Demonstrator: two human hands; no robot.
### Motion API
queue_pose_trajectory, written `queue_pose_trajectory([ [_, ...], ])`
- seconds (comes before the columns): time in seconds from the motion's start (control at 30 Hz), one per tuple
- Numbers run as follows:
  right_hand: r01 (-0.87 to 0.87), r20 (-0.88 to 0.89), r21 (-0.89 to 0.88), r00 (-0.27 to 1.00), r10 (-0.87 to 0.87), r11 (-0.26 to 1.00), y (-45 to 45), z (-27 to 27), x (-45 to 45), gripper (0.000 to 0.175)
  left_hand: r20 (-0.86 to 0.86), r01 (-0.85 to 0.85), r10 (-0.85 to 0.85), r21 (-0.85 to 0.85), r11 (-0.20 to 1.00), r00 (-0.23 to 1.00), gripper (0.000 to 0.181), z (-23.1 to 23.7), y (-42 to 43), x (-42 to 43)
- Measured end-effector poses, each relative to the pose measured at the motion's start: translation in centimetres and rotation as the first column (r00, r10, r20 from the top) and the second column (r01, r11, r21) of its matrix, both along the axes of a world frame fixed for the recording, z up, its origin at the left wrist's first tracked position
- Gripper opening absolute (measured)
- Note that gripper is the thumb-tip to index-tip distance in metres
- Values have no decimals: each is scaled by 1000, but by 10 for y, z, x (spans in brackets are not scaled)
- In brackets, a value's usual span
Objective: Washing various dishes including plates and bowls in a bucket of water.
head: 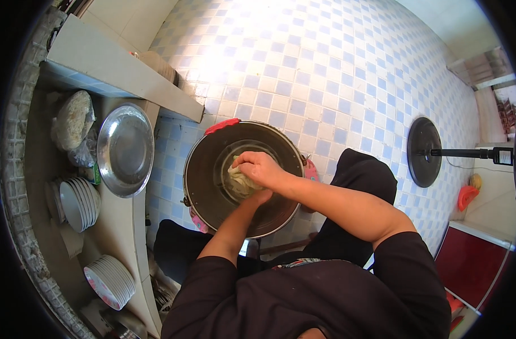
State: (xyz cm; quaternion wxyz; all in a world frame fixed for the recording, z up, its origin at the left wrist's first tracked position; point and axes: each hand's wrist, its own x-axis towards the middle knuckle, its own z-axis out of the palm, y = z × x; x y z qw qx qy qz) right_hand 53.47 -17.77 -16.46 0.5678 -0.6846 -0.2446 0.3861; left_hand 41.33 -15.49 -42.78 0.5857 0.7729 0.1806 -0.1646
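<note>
A deep round metal pot (202, 165) with a wire handle and a red grip on its rim stands between the person's knees. Inside it, low down, is a pale, wet, crumpled cloth or leafy bundle (239, 180); which of the two I cannot tell. My right hand (258, 167) grips the top of this bundle with bent fingers. My left hand (260, 199) is lower and nearer the body, beside the bundle, its fingers mostly hidden under my right hand and wrist. Clear liquid seems to lie at the bottom of the pot.
At the left, a tiled shelf (141, 237) holds a shiny metal basin (126, 150), stacked white bowls (80, 204), a stack of plates (109, 282) and plastic-wrapped food (74, 120). A black round stand base (424, 151) is on the tiled floor to the right, near a dark red cabinet (472, 265).
</note>
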Motion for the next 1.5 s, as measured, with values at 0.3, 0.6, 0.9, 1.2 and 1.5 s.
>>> queue_pose_trajectory([
  [0.3, -15, -56, 18, 998, 16, 1000, 9, 21, -1, 25, -140, 192, -202, -77, 978, 969, 57, 5, -18, -21],
  [0.6, 37, -25, 14, 999, -37, 999, 8, 24, 10, 24, -410, 347, -351, -88, 934, 842, 56, 81, -5, -6],
  [0.9, 63, -27, 84, 998, -61, 994, -5, 22, 10, 17, 105, -24, -33, 495, 869, 994, 43, 82, 22, 26],
  [1.2, 7, -147, 61, 989, 2, 998, -5, 25, 22, 19, -71, -119, 156, 374, 920, 985, 35, -10, 95, 36],
  [1.5, 27, -418, 0, 908, -25, 1000, 3, 27, 27, 20, -140, -41, 117, 451, 891, 983, 40, -27, 111, 32],
])
